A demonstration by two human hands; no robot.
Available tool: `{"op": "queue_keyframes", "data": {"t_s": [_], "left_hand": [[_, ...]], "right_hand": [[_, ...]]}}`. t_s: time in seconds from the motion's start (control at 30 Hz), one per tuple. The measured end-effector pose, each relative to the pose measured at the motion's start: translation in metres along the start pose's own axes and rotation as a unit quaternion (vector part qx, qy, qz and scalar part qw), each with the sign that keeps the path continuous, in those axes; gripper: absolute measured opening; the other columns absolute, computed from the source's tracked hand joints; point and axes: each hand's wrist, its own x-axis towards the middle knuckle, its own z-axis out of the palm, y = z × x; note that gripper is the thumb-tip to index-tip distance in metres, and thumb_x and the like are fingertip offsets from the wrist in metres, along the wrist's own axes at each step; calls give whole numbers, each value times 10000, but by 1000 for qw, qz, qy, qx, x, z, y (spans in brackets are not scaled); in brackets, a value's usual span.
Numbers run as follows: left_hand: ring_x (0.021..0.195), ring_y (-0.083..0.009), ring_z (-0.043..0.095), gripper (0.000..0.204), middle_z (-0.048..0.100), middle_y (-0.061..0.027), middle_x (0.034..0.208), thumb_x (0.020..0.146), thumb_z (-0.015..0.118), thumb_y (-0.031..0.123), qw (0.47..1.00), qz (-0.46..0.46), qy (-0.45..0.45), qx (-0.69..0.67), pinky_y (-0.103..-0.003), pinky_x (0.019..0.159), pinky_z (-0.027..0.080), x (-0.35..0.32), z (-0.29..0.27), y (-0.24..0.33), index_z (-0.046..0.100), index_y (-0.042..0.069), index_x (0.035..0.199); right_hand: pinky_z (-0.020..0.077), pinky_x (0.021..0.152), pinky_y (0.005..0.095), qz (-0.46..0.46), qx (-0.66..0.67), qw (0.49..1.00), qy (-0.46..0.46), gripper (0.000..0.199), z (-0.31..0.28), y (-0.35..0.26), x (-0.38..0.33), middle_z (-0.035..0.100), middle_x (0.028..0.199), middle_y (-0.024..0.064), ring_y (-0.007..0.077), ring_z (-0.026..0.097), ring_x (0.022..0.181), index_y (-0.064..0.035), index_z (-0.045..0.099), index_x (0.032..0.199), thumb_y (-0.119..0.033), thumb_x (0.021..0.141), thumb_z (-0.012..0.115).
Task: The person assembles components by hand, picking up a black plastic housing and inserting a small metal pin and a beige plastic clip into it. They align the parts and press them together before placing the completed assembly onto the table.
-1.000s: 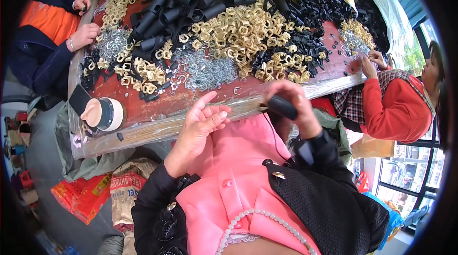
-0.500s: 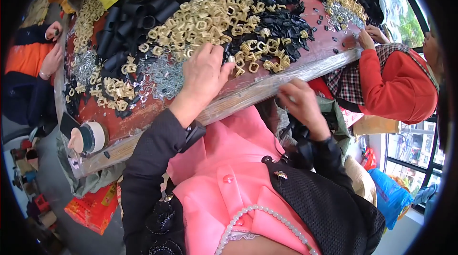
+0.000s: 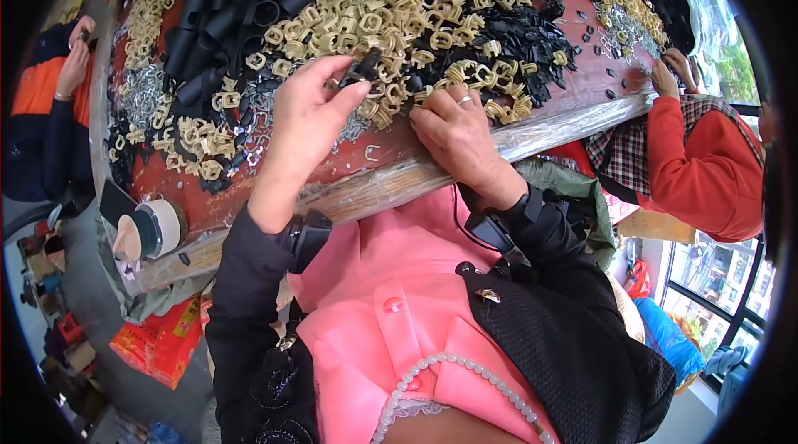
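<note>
Black plastic piece [image 3: 362,68]: you pinch it between the thumb and fingertips of your left hand [image 3: 303,124], raised just above the red surface [image 3: 332,168], likely so you can see and turn it. Your right hand [image 3: 455,130] lies palm down at the near edge of a heap of beige plastic rings [image 3: 391,16], fingers curled into the heap; you cannot tell whether they grip a ring. Black tubes [image 3: 218,20] are piled behind and to the left, within easy reach. A roll of tape [image 3: 158,226] sits at the near left edge. Another person's red sleeve [image 3: 690,165] reaches in from the right.
</note>
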Motion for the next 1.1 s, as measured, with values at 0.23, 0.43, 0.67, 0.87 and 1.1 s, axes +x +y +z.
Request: {"op": "queue_keyframes", "data": {"t_s": [0.23, 0.43, 0.67, 0.87, 1.1], "left_hand": [[728, -123, 589, 278, 569, -58, 897, 789, 598, 75, 883, -201, -32, -422, -212, 601, 478, -51, -26, -21, 513, -14, 1038], [749, -126, 580, 262, 566, -47, 868, 765, 617, 49, 844, -204, -32, -495, -225, 633, 479, -81, -31, -25, 497, 13, 996], [700, -107, 559, 237, 549, -21, 803, 758, 623, 53, 830, -225, -35, -510, -222, 612, 463, -97, -28, -34, 489, 37, 952], [662, -85, 535, 224, 536, -12, 776, 752, 628, 62, 831, -244, -50, -497, -198, 553, 424, -92, -14, -29, 490, 48, 928], [630, -69, 504, 227, 526, 0, 744, 746, 631, 56, 854, -229, -70, -461, -188, 535, 403, -77, 1, -27, 494, 52, 927]], "right_hand": [[336, 726, 358, 11, -101, 993, -52, 137, 10, -12, 15, 479, 822, 23, 227, 457, 800, -112, 590, 775, -112, 639, 602], [319, 743, 365, 20, -100, 993, -59, 129, 10, -15, 17, 482, 871, 28, 237, 453, 847, -112, 582, 787, -122, 659, 597], [308, 745, 372, 17, -45, 998, -47, 114, 7, -21, 14, 477, 888, 35, 235, 446, 873, -110, 566, 802, -128, 691, 586], [299, 763, 368, -1, -59, 996, -63, 118, 11, -13, 15, 468, 888, 38, 234, 441, 893, -106, 555, 820, -117, 704, 574], [298, 766, 367, 15, -36, 997, -69, 106, 10, -6, 11, 459, 876, 48, 244, 429, 890, -98, 544, 816, -99, 713, 570]]}}
